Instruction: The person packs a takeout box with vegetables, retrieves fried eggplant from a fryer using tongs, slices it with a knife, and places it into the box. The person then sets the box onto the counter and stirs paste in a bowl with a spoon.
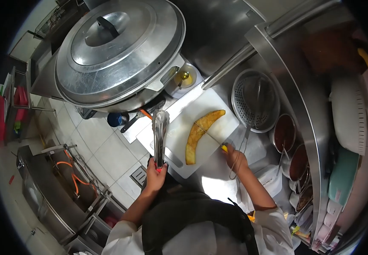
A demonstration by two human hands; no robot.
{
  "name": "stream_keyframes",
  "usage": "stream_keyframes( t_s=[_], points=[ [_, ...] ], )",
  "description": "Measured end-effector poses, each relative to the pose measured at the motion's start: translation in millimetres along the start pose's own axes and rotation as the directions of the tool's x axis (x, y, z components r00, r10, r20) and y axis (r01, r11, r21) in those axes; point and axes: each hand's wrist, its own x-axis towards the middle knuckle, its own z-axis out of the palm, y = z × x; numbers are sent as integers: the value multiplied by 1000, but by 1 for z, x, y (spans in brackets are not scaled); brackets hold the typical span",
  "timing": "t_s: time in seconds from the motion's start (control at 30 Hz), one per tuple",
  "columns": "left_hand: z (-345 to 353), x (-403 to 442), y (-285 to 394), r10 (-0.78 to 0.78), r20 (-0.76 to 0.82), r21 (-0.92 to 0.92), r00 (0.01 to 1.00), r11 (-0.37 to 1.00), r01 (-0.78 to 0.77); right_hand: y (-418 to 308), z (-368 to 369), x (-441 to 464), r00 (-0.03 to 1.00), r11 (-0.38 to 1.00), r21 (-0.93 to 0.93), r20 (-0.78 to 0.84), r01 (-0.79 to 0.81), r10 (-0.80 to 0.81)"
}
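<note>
The left hand grips metal tongs; the right hand grasps a yellow-handled knife, its blade across the fried plantain on the white board. The plantain looks almost whole, so most cutting seems undone.

Pale square tiles cover the floor beside steel shelving.

Lidded pot is seen at far left. Perforated colander is set at right, reddish sauce containers placed nearer. Orange hose is noted at left.
</note>
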Motion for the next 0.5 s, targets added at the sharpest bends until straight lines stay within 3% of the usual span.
stream_keyframes(
  t_s=[0.13,0.27,0.33,0.4,0.43,0.5],
  points=[
    [12,4,4,-62,-21,12,998,998,63,-11,22,17,982,987,63,-131,147,-138],
    [14,8,-1,-131,-47,8,990,991,131,-2,31,15,990,991,101,-120,89,-76],
    [16,8,14,-150,-75,47,986,987,154,12,23,-8,999,999,2,27,-39,39],
    [19,11,8,-100,-108,50,989,993,106,15,21,-13,999,998,48,16,-29,28],
    [19,7,4,-79,-108,60,991,994,86,11,22,-12,997,988,150,-72,34,-23],
    [20,6,1,-129,-82,-6,988,992,129,1,19,-4,998,958,285,-56,16,0]
  ],
)
